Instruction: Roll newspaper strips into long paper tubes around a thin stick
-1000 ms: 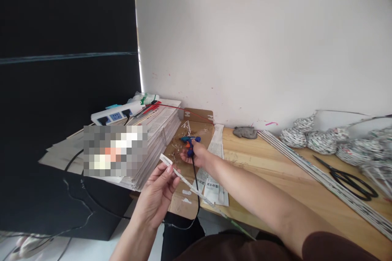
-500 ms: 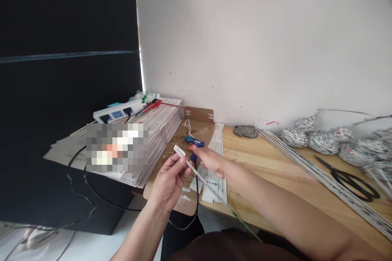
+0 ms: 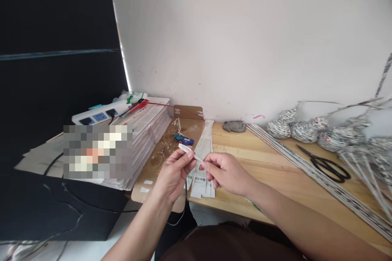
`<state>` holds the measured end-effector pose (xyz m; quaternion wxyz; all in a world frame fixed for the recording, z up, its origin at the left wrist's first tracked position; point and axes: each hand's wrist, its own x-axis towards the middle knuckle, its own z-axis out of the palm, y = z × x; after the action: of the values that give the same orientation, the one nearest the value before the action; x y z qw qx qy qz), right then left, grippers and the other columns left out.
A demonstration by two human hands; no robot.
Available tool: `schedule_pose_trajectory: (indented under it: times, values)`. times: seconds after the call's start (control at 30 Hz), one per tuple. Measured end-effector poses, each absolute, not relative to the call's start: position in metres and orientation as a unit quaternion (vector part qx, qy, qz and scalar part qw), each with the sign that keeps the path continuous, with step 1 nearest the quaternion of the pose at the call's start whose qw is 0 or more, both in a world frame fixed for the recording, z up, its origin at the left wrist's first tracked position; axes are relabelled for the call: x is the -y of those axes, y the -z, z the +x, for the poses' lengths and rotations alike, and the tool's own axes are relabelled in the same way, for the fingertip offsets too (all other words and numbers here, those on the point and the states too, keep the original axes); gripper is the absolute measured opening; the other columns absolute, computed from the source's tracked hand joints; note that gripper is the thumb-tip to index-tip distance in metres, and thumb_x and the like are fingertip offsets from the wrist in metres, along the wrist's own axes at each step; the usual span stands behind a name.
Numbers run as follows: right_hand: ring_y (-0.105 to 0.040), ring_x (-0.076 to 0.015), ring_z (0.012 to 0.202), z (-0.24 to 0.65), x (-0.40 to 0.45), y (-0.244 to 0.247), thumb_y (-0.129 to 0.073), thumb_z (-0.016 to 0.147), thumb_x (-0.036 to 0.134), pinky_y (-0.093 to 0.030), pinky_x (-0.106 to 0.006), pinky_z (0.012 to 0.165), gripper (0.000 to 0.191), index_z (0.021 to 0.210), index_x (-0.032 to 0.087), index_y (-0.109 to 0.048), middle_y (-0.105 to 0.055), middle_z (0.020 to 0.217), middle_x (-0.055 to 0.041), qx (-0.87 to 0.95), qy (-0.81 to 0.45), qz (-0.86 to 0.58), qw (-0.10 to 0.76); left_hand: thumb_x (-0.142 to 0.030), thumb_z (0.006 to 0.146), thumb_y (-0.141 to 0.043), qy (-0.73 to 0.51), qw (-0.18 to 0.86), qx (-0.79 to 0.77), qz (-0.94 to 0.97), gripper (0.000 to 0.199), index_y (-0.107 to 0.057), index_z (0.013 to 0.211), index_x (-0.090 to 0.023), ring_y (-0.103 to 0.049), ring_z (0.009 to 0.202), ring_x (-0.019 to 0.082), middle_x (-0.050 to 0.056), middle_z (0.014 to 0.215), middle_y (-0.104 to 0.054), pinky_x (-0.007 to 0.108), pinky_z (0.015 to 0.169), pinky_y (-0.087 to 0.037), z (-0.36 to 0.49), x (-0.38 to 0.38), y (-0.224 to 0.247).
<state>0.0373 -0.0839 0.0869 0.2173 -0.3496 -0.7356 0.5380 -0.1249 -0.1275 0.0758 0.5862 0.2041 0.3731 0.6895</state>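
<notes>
A thin rolled newspaper tube [image 3: 185, 148] with a flattened white end is pinched near that end by my left hand [image 3: 174, 171]. My right hand [image 3: 225, 171] grips the same tube a little further right, thumb against bent fingers; part of the tube is hidden behind this hand. Its green-tinted tail shows below my right forearm. Just beyond my left fingertips a blue glue gun [image 3: 185, 140] lies on a brown cardboard sheet [image 3: 159, 167]. Newspaper strips [image 3: 203, 142] lie under and behind my right hand.
At left, a tall newspaper stack [image 3: 150, 134] carries a white power strip [image 3: 99, 116]. To the right lie long paper tubes [image 3: 294, 163], black scissors [image 3: 327, 168] and several woven paper shapes [image 3: 304, 132]. A grey cloth [image 3: 234, 126] rests near the wall.
My right hand has let go of the glue gun, come back toward me and taken hold of the paper tube beside my left hand. The view has shifted to the right.
</notes>
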Motion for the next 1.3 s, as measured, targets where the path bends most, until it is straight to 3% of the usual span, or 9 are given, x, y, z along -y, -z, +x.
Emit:
schedule_pose_trajectory:
  times: [0.43, 0.53, 0.7, 0.83, 0.93, 1.03, 1.13, 1.2, 1.3]
  values:
    - [-0.048, -0.0061, 0.038, 0.076, 0.077, -0.087, -0.051, 0.083, 0.048, -0.037, -0.018, 0.039, 0.035, 0.082, 0.013, -0.056, -0.052, 0.056, 0.0028, 0.569, -0.770, -0.268, 0.109, -0.010, 0.066, -0.074, -0.614, 0.656, -0.362, 0.249, 0.015, -0.063, 0.076, -0.012, -0.058, 0.062, 0.004, 0.000, 0.075, -0.060, 0.013, 0.061, -0.052, -0.103, 0.123, -0.080]
    - [-0.052, -0.0083, 0.046, 0.081, 0.084, -0.089, -0.052, 0.083, 0.046, -0.037, -0.020, 0.044, 0.031, 0.084, 0.015, -0.054, -0.055, 0.062, 0.0012, 0.661, -0.665, -0.308, 0.161, -0.010, 0.064, -0.075, -0.616, 0.652, -0.370, 0.242, 0.017, -0.064, 0.075, -0.012, -0.058, 0.060, 0.004, -0.001, 0.074, -0.060, 0.013, 0.061, -0.052, -0.098, 0.120, -0.079]
    - [-0.045, -0.0079, 0.053, 0.090, 0.099, -0.095, -0.046, 0.089, 0.034, -0.030, -0.022, 0.052, 0.028, 0.070, 0.016, -0.054, -0.050, 0.057, 0.0022, 0.834, -0.333, -0.347, 0.271, -0.011, 0.062, -0.076, -0.618, 0.650, -0.370, 0.244, 0.016, -0.065, 0.074, -0.012, -0.059, 0.061, 0.004, -0.001, 0.075, -0.061, 0.013, 0.062, -0.052, -0.090, 0.116, -0.074]
    - [-0.050, -0.0084, 0.051, 0.097, 0.099, -0.092, -0.035, 0.093, 0.037, -0.033, -0.021, 0.050, 0.032, 0.083, 0.017, -0.058, -0.055, 0.062, 0.0009, 0.794, -0.434, -0.360, 0.225, -0.014, 0.064, -0.076, -0.582, 0.672, -0.367, 0.273, 0.021, -0.069, 0.085, -0.013, -0.060, 0.063, 0.006, 0.002, 0.076, -0.064, 0.016, 0.063, -0.051, -0.085, 0.114, -0.071]
    - [-0.051, -0.0088, 0.050, 0.104, 0.095, -0.093, -0.034, 0.093, 0.040, -0.033, -0.020, 0.048, 0.033, 0.086, 0.017, -0.058, -0.056, 0.063, 0.0006, 0.769, -0.466, -0.375, 0.226, -0.019, 0.066, -0.075, -0.531, 0.683, -0.380, 0.329, 0.038, -0.066, 0.104, -0.017, -0.062, 0.076, 0.012, 0.006, 0.093, -0.066, 0.020, 0.064, -0.050, -0.084, 0.115, -0.068]
    - [-0.044, -0.0087, 0.050, 0.113, 0.093, -0.098, -0.039, 0.091, 0.037, -0.029, -0.022, 0.050, 0.031, 0.072, 0.018, -0.055, -0.049, 0.057, 0.0020, 0.811, -0.325, -0.401, 0.276, -0.030, 0.069, -0.072, -0.491, 0.599, -0.474, 0.419, 0.031, -0.069, 0.098, -0.017, -0.061, 0.081, 0.017, 0.010, 0.098, -0.066, 0.023, 0.061, -0.048, -0.088, 0.120, -0.059]
    - [-0.039, -0.0095, 0.051, 0.122, 0.090, -0.100, -0.040, 0.091, 0.032, -0.026, -0.024, 0.051, 0.028, 0.070, 0.019, -0.053, -0.047, 0.056, 0.0021, 0.830, -0.226, -0.421, 0.288, -0.036, 0.071, -0.069, -0.457, 0.402, -0.572, 0.550, 0.018, -0.072, 0.073, -0.018, -0.060, 0.077, 0.019, 0.008, 0.081, -0.067, 0.028, 0.068, -0.047, -0.098, 0.128, -0.044]
    - [-0.040, -0.0099, 0.051, 0.126, 0.088, -0.097, -0.040, 0.091, 0.031, -0.025, -0.024, 0.051, 0.027, 0.070, 0.019, -0.053, -0.049, 0.057, 0.0016, 0.831, -0.208, -0.432, 0.283, -0.036, 0.069, -0.070, -0.462, 0.257, -0.601, 0.599, 0.016, -0.069, 0.064, -0.021, -0.059, 0.085, 0.022, 0.007, 0.083, -0.066, 0.032, 0.079, -0.045, -0.108, 0.135, -0.033]
    - [-0.040, -0.0102, 0.050, 0.129, 0.085, -0.089, -0.040, 0.091, 0.031, -0.024, -0.025, 0.051, 0.028, 0.070, 0.019, -0.053, -0.050, 0.056, 0.0014, 0.832, -0.198, -0.442, 0.270, -0.035, 0.070, -0.067, -0.433, 0.088, -0.651, 0.617, 0.021, -0.068, 0.088, -0.024, -0.054, 0.100, 0.027, 0.009, 0.098, -0.063, 0.039, 0.090, -0.040, -0.125, 0.141, -0.018]
